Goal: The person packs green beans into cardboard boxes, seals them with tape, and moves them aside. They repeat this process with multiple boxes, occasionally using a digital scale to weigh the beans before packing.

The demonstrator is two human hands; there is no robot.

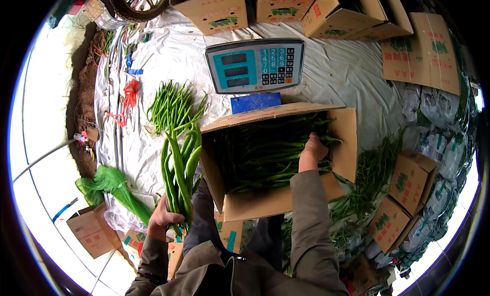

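A bunch of long green peppers (179, 166) stands upright in my left hand (164, 214), whose fingers are wrapped round its lower ends. My right hand (314, 150) reaches inside an open cardboard box (260, 206), near its right end. Its fingers are curled in among the long green peppers (265, 153) there, partly hidden by them. Those peppers lie mostly lengthwise across the box. Behind the box stands a scale display (255, 66) with a keypad. Beyond my left hand, a loose pile of thin green peppers (173, 107) rests on the white sheet (326, 66).
Open cardboard boxes (217, 13) line the far side. More peppers (375, 168) are heaped to the right, beside smaller cartons (403, 186) and plastic-wrapped bundles (451, 155). A green net (115, 186) and red ribbon (130, 94) lie left. A wheel (138, 13) stands at the far left.
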